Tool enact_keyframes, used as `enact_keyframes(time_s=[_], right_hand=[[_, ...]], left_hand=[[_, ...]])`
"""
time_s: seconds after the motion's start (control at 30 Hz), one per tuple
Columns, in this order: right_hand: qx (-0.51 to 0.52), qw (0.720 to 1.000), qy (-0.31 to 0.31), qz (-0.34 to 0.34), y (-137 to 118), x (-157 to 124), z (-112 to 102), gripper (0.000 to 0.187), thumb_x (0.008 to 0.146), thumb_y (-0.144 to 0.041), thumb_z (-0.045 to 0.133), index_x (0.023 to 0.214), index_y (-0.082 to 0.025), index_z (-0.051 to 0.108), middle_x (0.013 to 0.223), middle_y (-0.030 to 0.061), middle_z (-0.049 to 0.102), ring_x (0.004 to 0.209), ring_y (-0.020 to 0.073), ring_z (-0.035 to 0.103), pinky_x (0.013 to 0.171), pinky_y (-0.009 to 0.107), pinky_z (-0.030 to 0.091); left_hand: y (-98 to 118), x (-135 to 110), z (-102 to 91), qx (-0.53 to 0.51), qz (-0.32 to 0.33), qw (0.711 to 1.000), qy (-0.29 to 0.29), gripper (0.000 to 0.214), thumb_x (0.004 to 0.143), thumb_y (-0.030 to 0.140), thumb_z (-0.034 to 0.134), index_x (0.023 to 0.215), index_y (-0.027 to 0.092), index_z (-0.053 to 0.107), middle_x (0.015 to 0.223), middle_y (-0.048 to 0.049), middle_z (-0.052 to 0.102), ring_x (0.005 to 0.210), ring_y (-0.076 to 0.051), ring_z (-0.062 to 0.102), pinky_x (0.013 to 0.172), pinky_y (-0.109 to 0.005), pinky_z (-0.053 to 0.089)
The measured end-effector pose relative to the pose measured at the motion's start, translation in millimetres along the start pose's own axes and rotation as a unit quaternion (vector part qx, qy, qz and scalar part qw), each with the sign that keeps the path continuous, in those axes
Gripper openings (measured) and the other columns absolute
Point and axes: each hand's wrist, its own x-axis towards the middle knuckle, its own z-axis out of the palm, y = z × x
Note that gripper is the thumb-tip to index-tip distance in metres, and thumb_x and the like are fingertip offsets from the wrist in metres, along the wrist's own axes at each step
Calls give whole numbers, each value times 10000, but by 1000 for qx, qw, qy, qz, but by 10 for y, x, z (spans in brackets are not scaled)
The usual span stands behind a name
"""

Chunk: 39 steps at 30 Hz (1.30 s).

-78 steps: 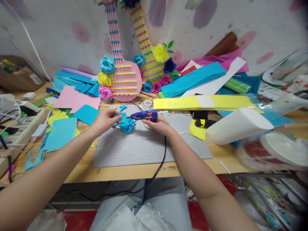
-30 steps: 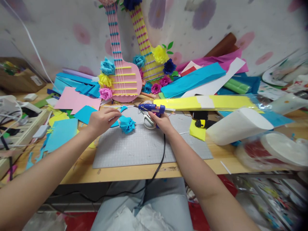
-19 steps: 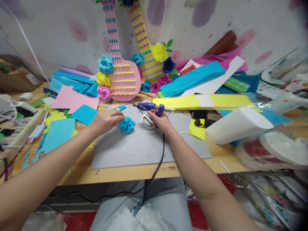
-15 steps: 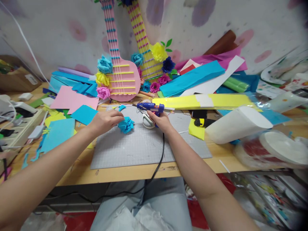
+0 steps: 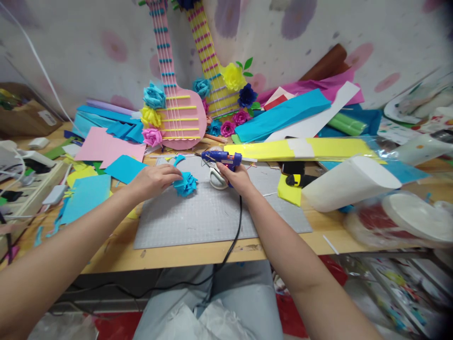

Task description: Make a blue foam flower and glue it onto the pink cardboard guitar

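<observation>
My left hand (image 5: 158, 180) is closed on the left side of a crumpled blue paper flower (image 5: 186, 184), just above the grey cutting mat (image 5: 212, 219). The fingertips pinch its edge. My right hand (image 5: 235, 177) grips the handle of a blue hot glue gun (image 5: 222, 158), its nozzle pointing left and a small red light showing. The gun's black cord (image 5: 238, 231) runs down over the mat and off the table edge. Under the gun lie scissors with pale handles (image 5: 216, 179), partly covered by it. A small curved blue paper strip (image 5: 180, 159) lies behind the flower.
A pink paper guitar (image 5: 184, 115) and a yellow one (image 5: 221, 99), trimmed with paper flowers, lean on the wall. Paper sheets (image 5: 87, 193) lie at left beside a power strip (image 5: 49, 182). A yellow paper roll (image 5: 269, 150), white roll (image 5: 350, 184) and plastic tub (image 5: 414, 217) stand at right.
Almost nothing differs. Both hands keep their holds on the paper flower and the glue gun, in nearly the same places.
</observation>
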Motion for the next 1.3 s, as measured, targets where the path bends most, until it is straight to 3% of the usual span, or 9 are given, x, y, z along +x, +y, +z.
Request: enact_keyframes(time_s=[0.2, 0.3, 0.6, 1.3], right_hand=[[14, 1000, 2, 21, -1, -7, 3, 432, 674, -587, 596, 700, -156, 615, 498, -20, 508, 428, 90, 431, 459, 226, 352], [20, 999, 1, 30, -4, -8, 4, 430, 669, -586, 602, 707, -158, 613, 506, -18, 522, 426, 91, 441, 456, 225, 358], [22, 999, 6, 38, -1, -6, 5, 427, 672, -593, 594, 660, -167, 570, 490, -25, 511, 408, 82, 426, 440, 221, 347], [30, 999, 4, 41, -4, -9, 7, 448, 660, -610, 595, 650, -163, 567, 493, -24, 516, 385, 75, 415, 414, 218, 343]], left_hand=[[41, -48, -99, -50, -82, 995, 3, 562, 619, 35, 428, 1157, 170, 521, 1181, -79, 585, 1134, -223, 519, 944, -352, 429], [47, -51, -148, -94, -119, 988, 17, 615, 581, 28, 395, 1171, 185, 474, 1196, -54, 572, 1145, -207, 509, 958, -351, 417], [151, -10, -105, -72, -60, 994, -63, 641, 601, -6, 403, 1214, 180, 402, 1173, -30, 619, 1193, -215, 452, 971, -372, 364], [141, 45, -60, -65, -57, 994, -63, 629, 605, -16, 433, 1201, 183, 413, 1192, -55, 595, 1190, -228, 445, 949, -369, 377]])
